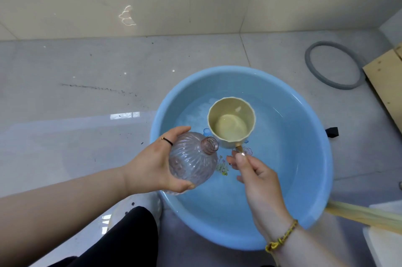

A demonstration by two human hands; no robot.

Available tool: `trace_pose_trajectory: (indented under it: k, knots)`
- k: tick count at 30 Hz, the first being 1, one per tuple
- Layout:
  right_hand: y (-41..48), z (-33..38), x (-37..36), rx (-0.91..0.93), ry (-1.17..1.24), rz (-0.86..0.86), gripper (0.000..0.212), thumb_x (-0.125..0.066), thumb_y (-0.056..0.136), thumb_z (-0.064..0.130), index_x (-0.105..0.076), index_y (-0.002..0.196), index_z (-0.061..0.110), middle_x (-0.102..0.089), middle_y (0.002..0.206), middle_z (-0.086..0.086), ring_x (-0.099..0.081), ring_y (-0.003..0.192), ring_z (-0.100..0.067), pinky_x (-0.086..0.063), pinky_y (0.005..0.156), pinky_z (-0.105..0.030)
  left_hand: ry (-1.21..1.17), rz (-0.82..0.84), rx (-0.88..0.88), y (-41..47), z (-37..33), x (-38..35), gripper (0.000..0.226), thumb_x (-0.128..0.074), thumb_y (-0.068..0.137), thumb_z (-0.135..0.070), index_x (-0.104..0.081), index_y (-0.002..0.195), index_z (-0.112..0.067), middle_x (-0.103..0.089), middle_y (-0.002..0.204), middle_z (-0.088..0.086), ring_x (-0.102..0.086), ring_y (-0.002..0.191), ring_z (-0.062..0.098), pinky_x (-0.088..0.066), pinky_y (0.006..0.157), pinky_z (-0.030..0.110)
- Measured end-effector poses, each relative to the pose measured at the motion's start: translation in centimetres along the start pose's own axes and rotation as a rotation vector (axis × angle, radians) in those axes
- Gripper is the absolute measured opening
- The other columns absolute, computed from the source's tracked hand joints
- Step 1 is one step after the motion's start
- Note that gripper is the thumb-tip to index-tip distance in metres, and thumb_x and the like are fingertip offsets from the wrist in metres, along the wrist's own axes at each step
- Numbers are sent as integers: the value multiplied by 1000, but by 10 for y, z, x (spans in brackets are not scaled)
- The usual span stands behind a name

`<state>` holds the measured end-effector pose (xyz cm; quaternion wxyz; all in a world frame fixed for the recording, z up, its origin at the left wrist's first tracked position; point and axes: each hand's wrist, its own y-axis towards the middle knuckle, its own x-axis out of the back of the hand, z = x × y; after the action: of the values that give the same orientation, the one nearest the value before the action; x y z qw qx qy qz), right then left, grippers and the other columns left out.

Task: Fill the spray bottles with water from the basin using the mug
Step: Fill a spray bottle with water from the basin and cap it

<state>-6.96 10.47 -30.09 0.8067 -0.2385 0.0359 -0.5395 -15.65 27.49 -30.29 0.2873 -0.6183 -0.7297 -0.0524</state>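
Holding the mug (231, 123) just beside the bottle's mouth, over the basin (322, 158);
my left hand (152, 162) grips the spray bottle (192, 160), neck tilted rightward at the mug; my right hand (254, 173) pinches the mug's handle.

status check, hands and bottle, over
Left hand grips the uncapped spray bottle, tilted over the basin. Right hand pinches the mug handle, mug beside the bottle neck. Nothing between them.

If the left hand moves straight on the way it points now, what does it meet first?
Probably the mug in the right hand: the bottle that the left hand holds nearly touches it; depth is unclear.
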Motion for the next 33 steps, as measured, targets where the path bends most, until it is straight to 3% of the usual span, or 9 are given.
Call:
trace_pose_trajectory:
  k: [2, 5, 8, 11, 15, 19, 24, 27, 33]
  knots:
    - [2, -4, -10, -74, 15, 49, 27, -53, 90, 17, -64, 72, -1, -62, 92, -30, -54, 74, -24, -50, 69, -36, -19, -15, -16, -2, 1, 1, 85, -65, 34, -52, -24, 109, -51, -40, 113, -31, -42, 100, -22, -27, 81, -7]
    - [3, -4, -22, -139, 115, 149, 25, -50, 92, 16, -63, 71, 19, -62, 83, -3, -58, 84, -12, -53, 63, -17, -80, -56, -51, -8, 5, 2, 84, -68, 35, -49, -31, 110, -46, -44, 115, -25, -43, 103, -20, -30, 84, -3]
    - [0, 2, -33, -183, 179, 220, 29, -44, 94, 14, -58, 69, 15, -57, 58, 11, -56, 63, 1, -54, 62, -18, -152, -102, -82, -14, 9, 1, 84, -71, 36, -44, -35, 112, -49, -51, 111, -27, -47, 105, -14, -33, 87, 0]
    - [-2, 10, -40, -198, 211, 234, 29, -43, 95, 14, -61, 73, 11, -55, 66, -2, -51, 59, -5, -54, 55, -16, -193, -109, -92, -16, 11, 0, 89, -74, 36, -42, -28, 107, -69, -44, 114, -40, -48, 106, -14, -33, 87, 1]
    - [-1, 14, -42, -191, 222, 213, 31, -43, 94, 14, -62, 70, 12, -60, 52, 9, -54, 47, 5, -54, 55, -15, -151, -67, -120, -15, 15, 2, 102, -78, 35, -45, -19, 114, -70, -32, 118, -49, -39, 113, -19, -28, 91, -2]
    - [-2, 17, -44, -176, 196, 213, 32, -43, 94, 13, -62, 68, 13, -61, 50, 10, -54, 47, 6, -51, 51, -13, -150, -103, -126, -15, 13, 3, 95, -75, 37, -43, -21, 109, -73, -37, 117, -45, -45, 108, -17, -31, 87, -1]
    - [-3, 35, -41, -95, 120, 227, 32, -44, 94, 14, -62, 68, 16, -59, 47, 13, -55, 50, 5, -50, 51, -12, -230, -212, -124, -19, 0, 5, 87, -73, 36, -40, -29, 105, -70, -47, 111, -39, -50, 103, -13, -34, 85, 0]
    - [-8, 58, -30, -26, 79, 192, 32, -44, 95, 15, -60, 68, 17, -60, 48, 14, -56, 51, 6, -51, 55, -14, -257, -252, -134, -19, -24, 15, 87, -72, 34, -42, -34, 111, -53, -52, 107, -27, -50, 100, -14, -35, 84, 1]
    - [-36, 118, 27, 51, 85, 35, 27, -41, 96, 18, -58, 75, 16, -63, 75, 3, -53, 51, -5, -50, 51, -18, -301, -356, -258, -24, -106, 49, 84, -72, 30, -45, -36, 106, -44, -49, 103, -26, -50, 92, -20, -37, 77, -2]
